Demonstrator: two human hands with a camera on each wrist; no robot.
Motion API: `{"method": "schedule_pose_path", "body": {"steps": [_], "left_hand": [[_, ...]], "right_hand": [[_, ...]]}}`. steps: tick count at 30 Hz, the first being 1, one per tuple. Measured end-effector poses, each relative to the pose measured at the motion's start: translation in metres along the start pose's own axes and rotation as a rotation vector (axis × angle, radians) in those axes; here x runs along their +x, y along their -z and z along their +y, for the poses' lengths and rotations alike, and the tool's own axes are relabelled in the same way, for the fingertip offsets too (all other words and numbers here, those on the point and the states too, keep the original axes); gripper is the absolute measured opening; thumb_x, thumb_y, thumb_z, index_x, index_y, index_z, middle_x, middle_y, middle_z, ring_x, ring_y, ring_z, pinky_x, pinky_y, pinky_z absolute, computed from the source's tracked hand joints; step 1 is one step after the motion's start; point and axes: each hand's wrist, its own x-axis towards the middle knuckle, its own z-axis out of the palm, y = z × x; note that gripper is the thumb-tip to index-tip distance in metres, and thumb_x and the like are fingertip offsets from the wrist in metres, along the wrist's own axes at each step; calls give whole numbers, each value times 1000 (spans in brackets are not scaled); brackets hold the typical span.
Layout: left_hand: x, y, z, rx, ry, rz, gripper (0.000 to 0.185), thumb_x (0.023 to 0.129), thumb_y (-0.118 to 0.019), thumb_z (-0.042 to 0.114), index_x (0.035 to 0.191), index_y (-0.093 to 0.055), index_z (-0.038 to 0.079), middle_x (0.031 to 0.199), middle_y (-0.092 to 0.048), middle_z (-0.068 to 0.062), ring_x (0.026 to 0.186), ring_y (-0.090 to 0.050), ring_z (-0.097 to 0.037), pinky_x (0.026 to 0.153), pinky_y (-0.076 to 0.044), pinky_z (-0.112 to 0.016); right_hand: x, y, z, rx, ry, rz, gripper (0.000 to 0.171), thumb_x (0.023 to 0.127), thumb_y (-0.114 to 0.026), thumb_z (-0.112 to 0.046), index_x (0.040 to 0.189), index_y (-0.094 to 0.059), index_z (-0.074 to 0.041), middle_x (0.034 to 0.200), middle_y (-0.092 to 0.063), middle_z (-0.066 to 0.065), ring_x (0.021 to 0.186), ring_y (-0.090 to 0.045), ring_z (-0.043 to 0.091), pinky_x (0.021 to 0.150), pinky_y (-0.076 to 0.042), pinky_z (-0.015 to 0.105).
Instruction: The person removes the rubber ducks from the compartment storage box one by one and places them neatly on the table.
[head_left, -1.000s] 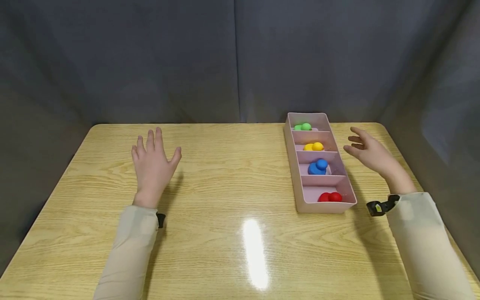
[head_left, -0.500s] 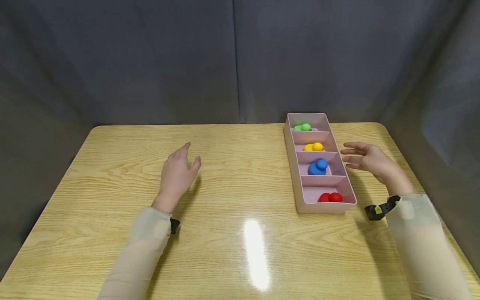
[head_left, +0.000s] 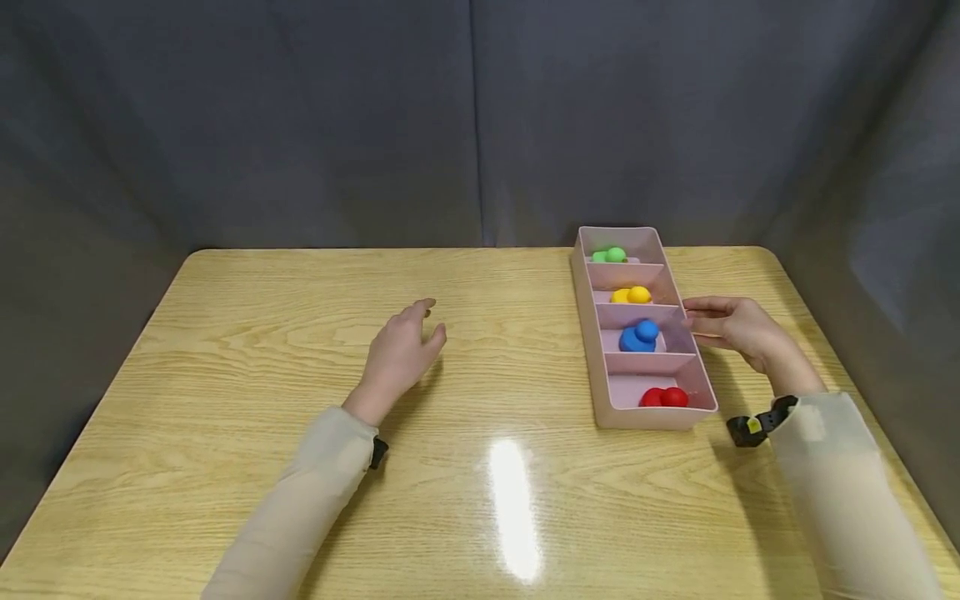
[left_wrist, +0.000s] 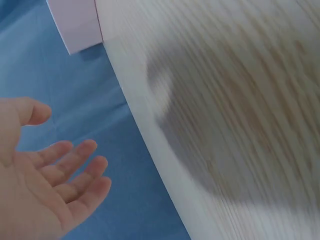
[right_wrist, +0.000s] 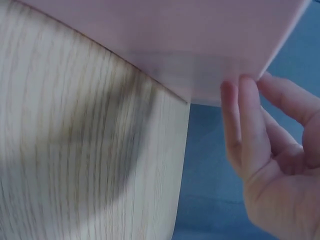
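Note:
A long pink tray (head_left: 648,417) with several compartments stands on the right of the wooden table (head_left: 487,375). From far to near it holds a green piece (head_left: 609,254), a yellow piece (head_left: 632,294), a blue piece (head_left: 639,335) and a red piece (head_left: 663,397). My right hand (head_left: 738,329) rests its fingertips (right_wrist: 239,95) against the tray's right outer wall (right_wrist: 175,40), level with the blue piece. My left hand (head_left: 401,350) hovers over the middle of the table with relaxed fingers and an empty palm (left_wrist: 45,185). A tray corner (left_wrist: 75,25) shows far off in the left wrist view.
Grey curtains close off the back and both sides of the table. A bright light reflection (head_left: 513,508) lies on the wood near the front. A black strap (head_left: 757,425) sits on the right wrist.
My left hand has travelled right, from the table's left part towards its middle. My right hand came down and left until its fingertips met the tray's right wall.

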Motion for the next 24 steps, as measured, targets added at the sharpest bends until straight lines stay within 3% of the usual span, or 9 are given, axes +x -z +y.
{"method": "schedule_pose_path", "body": {"steps": [1,4,8,12,17,20,24], "left_hand": [[1,-2,2,-14,2,-14,50,98,-47,31,143,-41,7,138,-55,-13,87,-63,-33,70,-53,-43],[4,-7,7,-78,1,-60,50,98,-49,31,143,-41,9,137,-56,-10,86,-64,-30,69,-52,-40],[8,-12,13,-182,-3,-116,49,97,-53,26,142,-42,9,135,-57,-10,121,-56,-31,94,-51,-44],[9,-15,21,-240,-7,-158,49,96,-56,22,141,-43,9,134,-57,-11,126,-52,-31,100,-47,-44],[11,-14,32,-272,-34,-187,46,96,-57,20,140,-45,9,134,-57,-10,122,-54,-30,100,-48,-42],[12,-12,38,-284,-54,-196,44,96,-57,19,138,-48,10,132,-58,-9,120,-56,-29,100,-48,-40],[14,-10,47,-296,-104,-214,41,94,-60,17,134,-52,11,129,-60,-9,116,-59,-28,97,-50,-37]], "right_hand": [[0,0,-1,0,-3,6,55,99,-49,-15,145,-30,6,145,-35,31,82,-55,-15,96,-45,33],[0,-2,-3,-2,-8,30,53,99,-49,-14,145,-31,7,144,-36,32,80,-55,-15,95,-44,34],[-1,-6,-7,-26,-31,72,52,98,-49,-13,144,-34,6,144,-38,31,92,-60,0,96,-45,37],[-2,-12,-12,-33,-52,95,51,97,-49,-12,143,-36,5,143,-40,31,111,-58,25,95,-47,37],[-1,-21,-18,-12,-61,106,51,97,-49,-13,143,-36,6,142,-40,31,121,-53,38,94,-47,37],[0,-26,-23,3,-65,110,51,97,-49,-12,143,-36,6,143,-39,31,125,-49,42,95,-46,38],[2,-31,-29,11,-60,112,49,97,-49,-11,142,-37,7,141,-41,31,115,-57,34,95,-47,37]]}}
